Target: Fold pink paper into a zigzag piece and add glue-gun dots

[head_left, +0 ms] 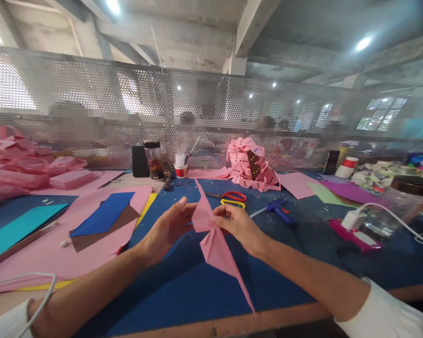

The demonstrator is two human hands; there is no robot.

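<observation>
A folded pink paper piece [220,251] with long pointed ends hangs tilted above the blue work mat [155,300]. My right hand [238,227] pinches it near its middle, thumb and fingers closed on the paper. On the other side, my left hand [171,230] has its thumb raised and its fingers apart, reaching behind the paper's left edge; whether those fingertips touch it is hidden. Just beyond the hands lie scissors [234,199] with red and yellow handles. A blue glue gun [280,211] rests to the right of them.
Pink sheets [105,253] carry a blue paper [105,213] on the left, near a teal sheet [24,230]. Dotted pink paper pieces [243,164] are heaped at the back. A pink power strip [356,237], white cable and glass jar [391,211] stand right. A perforated screen [204,103] runs behind.
</observation>
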